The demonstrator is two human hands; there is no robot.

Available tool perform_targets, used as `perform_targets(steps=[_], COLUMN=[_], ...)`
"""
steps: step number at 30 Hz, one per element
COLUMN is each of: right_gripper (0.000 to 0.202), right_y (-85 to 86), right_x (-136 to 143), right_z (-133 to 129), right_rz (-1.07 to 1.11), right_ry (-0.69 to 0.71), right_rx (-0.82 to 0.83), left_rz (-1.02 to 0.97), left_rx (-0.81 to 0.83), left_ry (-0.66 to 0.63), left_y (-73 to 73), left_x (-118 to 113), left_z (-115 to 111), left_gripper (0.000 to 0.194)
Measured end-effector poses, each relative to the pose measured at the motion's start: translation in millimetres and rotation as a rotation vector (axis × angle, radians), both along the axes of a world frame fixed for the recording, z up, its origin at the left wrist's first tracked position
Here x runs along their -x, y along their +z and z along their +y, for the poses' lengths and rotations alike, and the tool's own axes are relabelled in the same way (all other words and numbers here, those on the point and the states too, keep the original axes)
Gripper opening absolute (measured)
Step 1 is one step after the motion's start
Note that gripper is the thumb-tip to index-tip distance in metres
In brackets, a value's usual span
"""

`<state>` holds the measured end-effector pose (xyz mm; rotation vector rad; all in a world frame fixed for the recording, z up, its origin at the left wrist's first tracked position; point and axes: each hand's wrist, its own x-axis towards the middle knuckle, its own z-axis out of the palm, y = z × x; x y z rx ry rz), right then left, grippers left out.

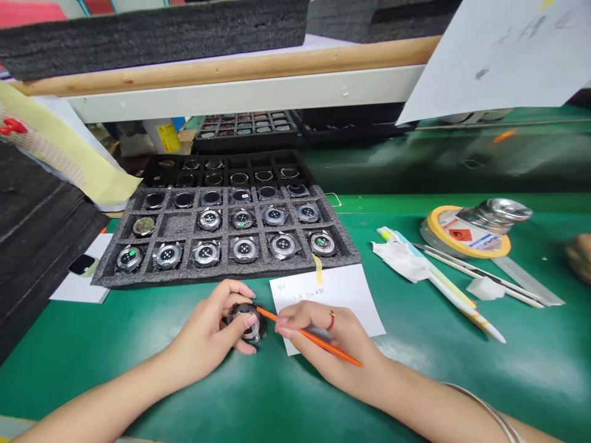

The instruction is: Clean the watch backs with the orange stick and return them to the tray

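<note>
My left hand is closed around a round black watch case, its thumb pressed on the face turned up to me. A clear film-like piece sticks out near the case's lower edge. In my right hand is a thin orange stick, gripped like a pen. The stick's tip touches or nearly touches the upper right rim of the watch case. Beyond both hands lies a grey foam tray with several watch cases in its compartments. A sheet of paper with handwriting lies partly under my right hand.
To the right are a roll of yellow-edged tape, a metal-topped container, tweezers, a white pen-like tool and crumpled tissue. A smartwatch rests on white paper at left. A white shelf beam crosses above the tray.
</note>
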<state>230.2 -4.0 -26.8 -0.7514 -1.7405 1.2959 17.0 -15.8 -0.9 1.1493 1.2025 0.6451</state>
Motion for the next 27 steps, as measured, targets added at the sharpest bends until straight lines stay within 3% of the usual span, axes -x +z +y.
perform_targets(steps=[27], right_gripper=[0.013], right_y=[0.0], right_x=[1.9], right_z=[5.2], right_rz=[-0.039], right_ry=[0.033], right_rx=[-0.094], left_rz=[-0.012], left_rx=[-0.012], left_ry=[-0.004], left_y=[0.5], left_x=[1.4], left_z=[1.7], left_gripper=[0.028])
